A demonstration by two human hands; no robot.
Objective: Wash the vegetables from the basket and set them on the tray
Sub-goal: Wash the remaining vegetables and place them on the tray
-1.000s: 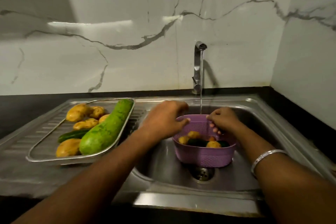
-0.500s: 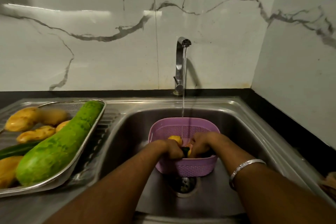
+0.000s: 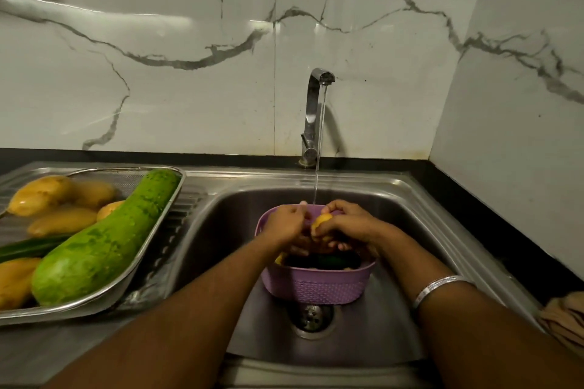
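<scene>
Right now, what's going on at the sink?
A person is washing vegetables. Both hands are over the purple basket in the sink: the right hand grips a yellow potato under the running tap, and the left hand rubs it. A dark green vegetable lies in the basket. The tray holds a large gourd and several potatoes.

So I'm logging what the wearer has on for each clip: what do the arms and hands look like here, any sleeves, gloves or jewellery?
Both forearms are bare as far as the frame shows, with no sleeves in view. The left hand and the right hand are ungloved, and no rings can be made out. The only item worn is a silver metal bangle on the right wrist, a plain shiny band.
</scene>
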